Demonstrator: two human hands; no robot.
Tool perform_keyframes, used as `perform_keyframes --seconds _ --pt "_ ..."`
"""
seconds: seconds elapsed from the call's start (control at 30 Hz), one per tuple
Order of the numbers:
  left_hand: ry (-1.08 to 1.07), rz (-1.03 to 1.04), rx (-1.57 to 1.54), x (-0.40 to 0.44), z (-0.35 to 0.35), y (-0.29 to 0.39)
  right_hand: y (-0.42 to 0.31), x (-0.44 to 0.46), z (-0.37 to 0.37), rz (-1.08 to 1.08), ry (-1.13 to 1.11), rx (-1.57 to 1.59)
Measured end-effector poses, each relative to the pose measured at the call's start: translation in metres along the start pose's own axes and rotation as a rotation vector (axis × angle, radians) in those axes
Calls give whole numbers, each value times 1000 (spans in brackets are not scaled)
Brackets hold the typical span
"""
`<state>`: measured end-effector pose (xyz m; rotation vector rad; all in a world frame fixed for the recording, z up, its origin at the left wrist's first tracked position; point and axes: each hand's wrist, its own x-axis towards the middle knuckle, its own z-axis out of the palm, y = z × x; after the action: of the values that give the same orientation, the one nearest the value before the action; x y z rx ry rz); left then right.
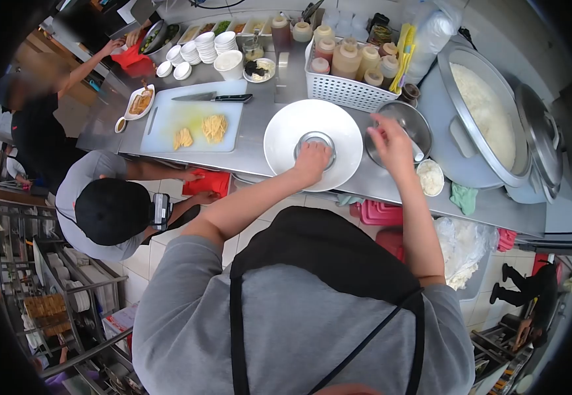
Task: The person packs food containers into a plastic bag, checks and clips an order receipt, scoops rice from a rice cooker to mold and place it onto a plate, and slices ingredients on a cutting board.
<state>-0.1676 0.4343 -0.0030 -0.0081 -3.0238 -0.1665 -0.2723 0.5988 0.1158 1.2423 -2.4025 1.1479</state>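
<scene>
On the counter before me, a wide white plate (283,135) has a round metal ring (317,136) at its middle. My left hand (313,161) is closed at the ring's near side, with its fingertips hidden. To the right, my right hand (391,141) hovers over a steel bowl (416,118). Its thumb and fingers are bent but apart, and I see nothing between them. A pale handle (417,153) shows at the bowl's near rim. Close by is a small tub of white food (429,178).
A white basket of sauce bottles (342,93) stands behind the plate. Left is a cutting board (157,128) with a knife (223,97) and pale yellow strips (213,128). A large rice pot (450,79) stands right. A co-worker in a black cap (111,210) bends close at my left.
</scene>
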Motion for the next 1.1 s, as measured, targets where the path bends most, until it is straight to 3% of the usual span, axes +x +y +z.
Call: perform_keyframes --seconds 0.07,0.13,0.27,0.33,0.4,0.47,0.53,0.6,0.67,0.73,0.8,0.87,0.97,1.1 --pt "-88 -27 -29 4 -2 3 -13 -4 10 11 -78 56" --pt "-317 -91 -215 11 -19 -3 -19 -6 22 -9 -159 125" --pt "-175 -147 -368 18 -53 -36 -8 -13 57 133 -315 19" --pt "135 -138 -405 14 -79 -51 -6 -21 76 109 -392 44" --pt "218 -138 -313 3 -93 -65 -9 -27 92 49 -482 52" --pt "362 -285 -303 -18 -108 -69 -14 -29 105 3 -566 52" --pt "387 -353 -323 -36 -109 -72 -18 -28 117 -21 -704 -34" --pt "414 -553 -596 -53 -101 -78 -14 -27 128 -20 -726 -32" --pt "432 -510 -550 -67 -68 -97 -7 -26 135 -67 -730 -72" --pt "350 -571 -1279 -82 -51 -95 -7 -20 132 -13 -780 -50" --pt "379 -643 -1300 -95 -78 -73 -6 -15 131 42 -830 -29" --pt "222 -855 -1407 -101 -78 -68 -4 -14 132 108 -866 -5" --pt "274 -872 -1665 -104 -66 -64 -7 -13 131 113 -831 -12" --pt "271 -864 -1635 -100 -67 -57 -16 -9 125 115 -835 -36"
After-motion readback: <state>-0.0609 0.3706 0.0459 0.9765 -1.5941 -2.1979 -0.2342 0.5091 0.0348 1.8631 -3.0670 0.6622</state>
